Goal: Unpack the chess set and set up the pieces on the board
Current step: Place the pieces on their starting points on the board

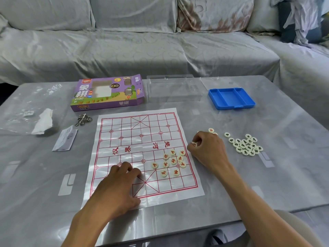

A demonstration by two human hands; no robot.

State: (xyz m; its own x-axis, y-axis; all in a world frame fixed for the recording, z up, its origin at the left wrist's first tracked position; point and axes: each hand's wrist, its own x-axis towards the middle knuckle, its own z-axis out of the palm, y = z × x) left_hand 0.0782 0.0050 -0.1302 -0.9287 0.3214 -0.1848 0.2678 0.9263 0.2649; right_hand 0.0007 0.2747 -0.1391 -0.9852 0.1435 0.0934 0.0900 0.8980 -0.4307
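A white paper chess board [142, 155] with a red grid lies flat near the table's [231, 184] front edge. Ten cream round pieces with red characters [173, 162] sit loosely clustered on the board's right half, toward the near side. Off the board, toward the table's right edge, a heap of about nineteen pieces with dark green characters [246, 144] lies on the bare surface, with one stray red-marked piece [211, 130] between the heap and the board.

The left hand [119, 186] presses down on the board's near-left part, fingers bent with the tips on the paper, holding nothing. The right hand [207, 148] rests at the board's right edge, its fingers curled and pinching one red-marked piece [194, 144].

Toward the far edge stand a purple box [106, 94] printed "XIANG QI", a clear plastic insert [174, 90] and a blue three-compartment tray [231, 98], with nothing in any compartment. By the left edge lie crumpled white paper [43, 122], a folded leaflet [65, 139] and a metal ring puzzle [83, 119].
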